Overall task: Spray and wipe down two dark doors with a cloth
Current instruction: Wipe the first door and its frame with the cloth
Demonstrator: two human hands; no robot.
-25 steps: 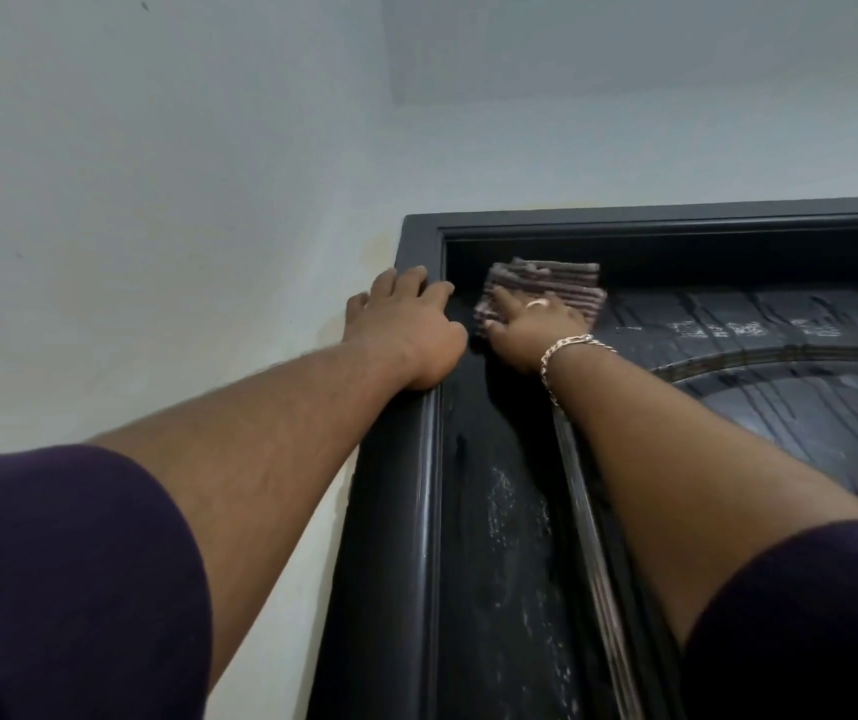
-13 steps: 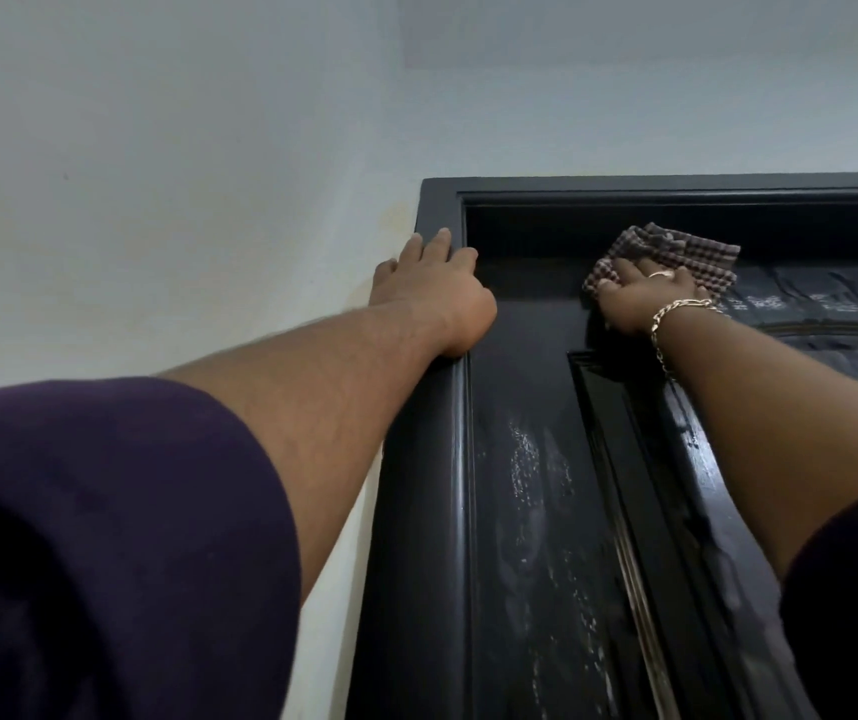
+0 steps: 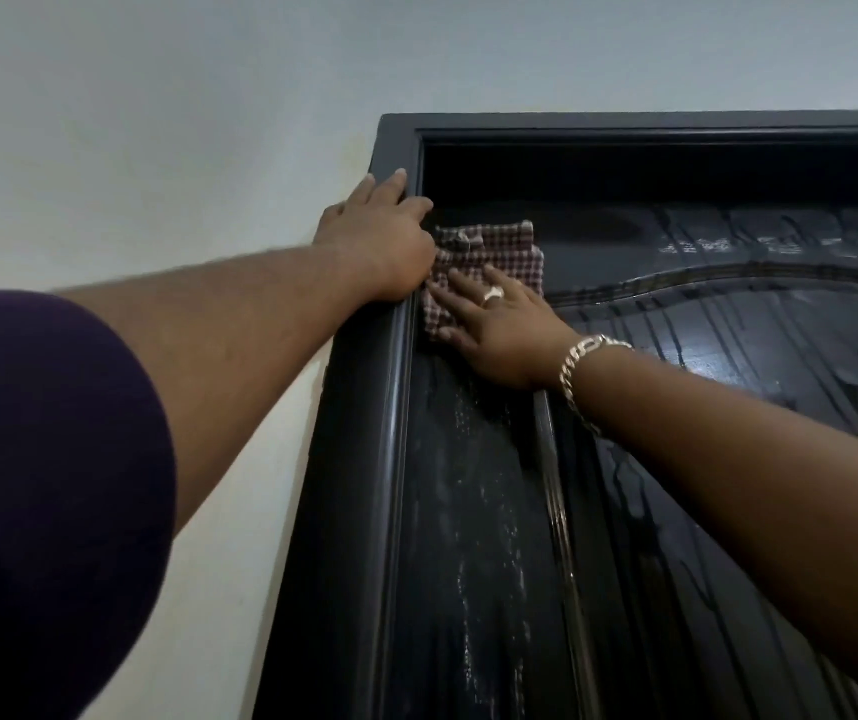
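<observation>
The right hand (image 3: 494, 324) has swept the checked cloth (image 3: 489, 262) back left into the top corner of the dark door (image 3: 468, 511), fingers flat and pressing it. The left hand (image 3: 380, 236) (fingers straight, holding nothing) braces on the door frame (image 3: 364, 459), touching the cloth's left edge. Wet, streaked panel stretches right and downward, nearer the right hand.

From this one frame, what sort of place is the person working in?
Probably indoors in a home, at a doorway: a dark panelled door streaked with wet spray, set in a dark frame in a plain pale wall. A checked cloth is pressed to the door's upper corner.
</observation>
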